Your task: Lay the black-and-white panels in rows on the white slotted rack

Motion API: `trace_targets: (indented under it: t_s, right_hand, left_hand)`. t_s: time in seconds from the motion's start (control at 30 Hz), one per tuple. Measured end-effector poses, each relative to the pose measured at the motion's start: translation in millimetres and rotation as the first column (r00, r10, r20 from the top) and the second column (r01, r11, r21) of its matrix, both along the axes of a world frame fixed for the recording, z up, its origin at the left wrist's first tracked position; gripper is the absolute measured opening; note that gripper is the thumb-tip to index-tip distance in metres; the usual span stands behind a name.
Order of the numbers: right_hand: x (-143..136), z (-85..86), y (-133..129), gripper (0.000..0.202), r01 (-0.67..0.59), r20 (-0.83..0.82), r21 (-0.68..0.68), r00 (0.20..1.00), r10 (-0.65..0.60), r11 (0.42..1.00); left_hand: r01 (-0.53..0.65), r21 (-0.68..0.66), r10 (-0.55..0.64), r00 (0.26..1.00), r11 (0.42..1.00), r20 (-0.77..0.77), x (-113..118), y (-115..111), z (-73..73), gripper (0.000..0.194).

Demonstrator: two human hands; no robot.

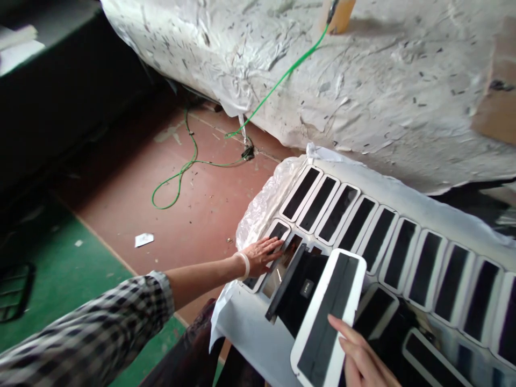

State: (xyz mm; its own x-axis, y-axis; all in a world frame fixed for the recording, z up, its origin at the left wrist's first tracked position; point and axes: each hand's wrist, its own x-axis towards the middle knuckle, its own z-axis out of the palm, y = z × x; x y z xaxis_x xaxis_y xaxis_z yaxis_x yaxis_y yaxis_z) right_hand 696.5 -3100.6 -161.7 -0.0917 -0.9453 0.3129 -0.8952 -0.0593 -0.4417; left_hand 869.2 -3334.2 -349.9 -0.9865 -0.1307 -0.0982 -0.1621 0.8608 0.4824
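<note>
White is bordering the held panel (324,329) that I am watching from my end, and I am taking the black bar (287,280) as my landmark. The held panel is lying at a tilt just to the bar's right, seemingly raised above the covered table (253,330). The right hand (363,355) is gripping it narrowly by a long edge, with 1 fingertip resting on the face; I am not seeing the thumb. The left hand (264,255) is holding nothing: its fingers are spreading flat over the 2nd panel (281,230), just to the bar's left, and I cannot tell how firmly they are pressing. Beyond the bar, a row of 10 panels (400,255) is running side by side, the last being cut off by the view's edge.

I am judging the step in hand as steadying the 2nd panel while supporting the held panel. The next move, I am thinking, is calling for a sure right grip, enough clearance that no corner is knocking the bar, and light left fingers so that nothing is sliding underneath them.
</note>
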Motion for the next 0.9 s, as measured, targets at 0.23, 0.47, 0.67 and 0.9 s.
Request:
trace_targets:
  t_s: [0.23, 0.47, 0.67, 0.9]
  right_hand:
    - [3, -45.0, -21, 0.025, -0.053, 0.070, -0.002, 0.996, 0.053, 0.999]
    - [9, -102.6, -42, 0.031, 0.019, 0.128, 0.031, 0.992, -0.023, 0.999]
    - [14, -133.3, -52, 0.037, 0.035, 0.140, 0.060, 0.989, -0.043, 0.998]
    - [30, -145.9, -39, 0.020, 0.322, 0.428, 0.185, 0.824, -0.371, 0.928]
  left_hand:
    - [-0.007, 0.025, 0.007, 1.000, 1.000, 0.005, 1, -4, 4.4, 0.083]
    - [-0.030, 0.027, 0.030, 0.999, 0.999, -0.022, 1, -3, 6.0, 0.083]
    - [-0.113, 0.010, 0.113, 0.990, 0.994, -0.083, -3, 0, 4.7, 0.047]
    - [-0.162, 0.053, 0.166, 0.982, 0.985, -0.094, -5, 2, 5.8, 0.046]
